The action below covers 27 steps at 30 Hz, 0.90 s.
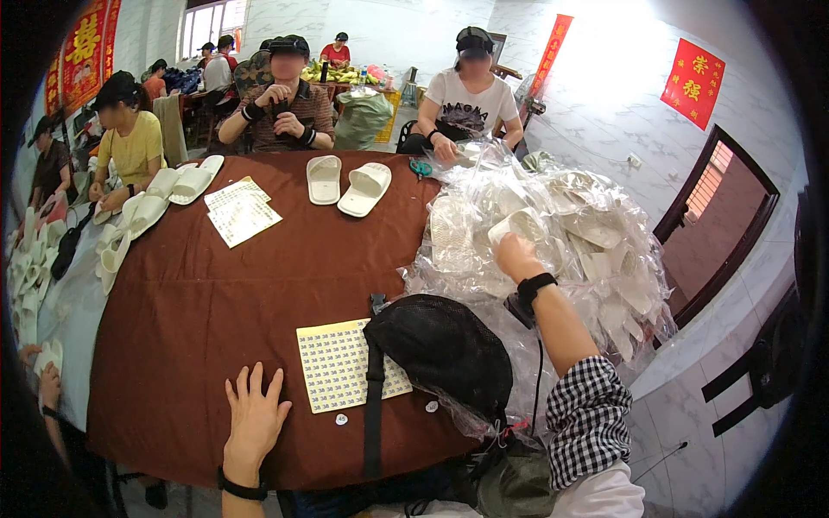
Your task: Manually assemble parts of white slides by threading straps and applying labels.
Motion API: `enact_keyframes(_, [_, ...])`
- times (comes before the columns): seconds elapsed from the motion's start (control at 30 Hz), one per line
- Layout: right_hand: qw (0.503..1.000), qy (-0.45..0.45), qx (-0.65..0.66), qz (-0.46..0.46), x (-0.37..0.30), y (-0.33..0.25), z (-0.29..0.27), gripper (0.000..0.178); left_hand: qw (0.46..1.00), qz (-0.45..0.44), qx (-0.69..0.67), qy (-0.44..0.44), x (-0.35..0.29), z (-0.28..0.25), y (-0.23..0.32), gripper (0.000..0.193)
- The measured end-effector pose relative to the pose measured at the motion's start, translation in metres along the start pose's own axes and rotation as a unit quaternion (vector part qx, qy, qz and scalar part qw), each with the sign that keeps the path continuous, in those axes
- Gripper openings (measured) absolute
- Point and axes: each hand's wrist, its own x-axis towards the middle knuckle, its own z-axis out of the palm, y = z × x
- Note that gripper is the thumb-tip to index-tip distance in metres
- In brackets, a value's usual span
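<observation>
My left hand (256, 414) lies on the brown tablecloth (199, 337), fingers spread, holding nothing. Out to the right, my right hand (516, 257) reaches into a heap of white slippers wrapped in clear plastic (596, 224). Its fingers close on the near edge of one white slipper (523, 226); the fingertips are partly hidden. A sheet of small round number stickers (332, 367) lies between my hands, partly covered by a black mesh cap (449, 354) with a strap. Two loose round stickers (342, 420) rest on the cloth near it.
A pair of white slippers (363, 188) stands at the table's far side, with further sticker sheets (242, 211) to their left. Teal scissors (420, 168) lie beside the plastic. White slippers (138, 211) line the left edge. Several people sit around; one person's hand (445, 148) touches the heap.
</observation>
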Motion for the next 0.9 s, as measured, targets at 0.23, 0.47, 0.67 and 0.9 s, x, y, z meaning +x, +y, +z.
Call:
enact_keyframes(0.23, [0.992, -0.106, -0.024, 0.068, 0.002, 0.002, -0.011, 0.07, 1.0, -0.008, 0.011, -0.011, 0.002, -0.005, 0.006, 0.059])
enact_keyframes(0.47, [0.993, -0.073, -0.082, 0.032, 0.017, -0.022, -0.016, 0.03, 0.998, -0.021, -0.005, -0.056, -0.001, -0.011, 0.007, 0.058])
enact_keyframes(0.67, [0.963, 0.225, -0.118, -0.088, -0.03, -0.042, -0.056, 0.024, 0.998, -0.025, -0.009, -0.051, 0.002, -0.012, 0.013, 0.057])
enact_keyframes(0.9, [0.86, 0.336, 0.051, -0.381, -0.13, -0.108, -0.096, 0.062, 0.935, -0.03, -0.354, -0.002, 0.019, -0.032, 0.023, 0.051])
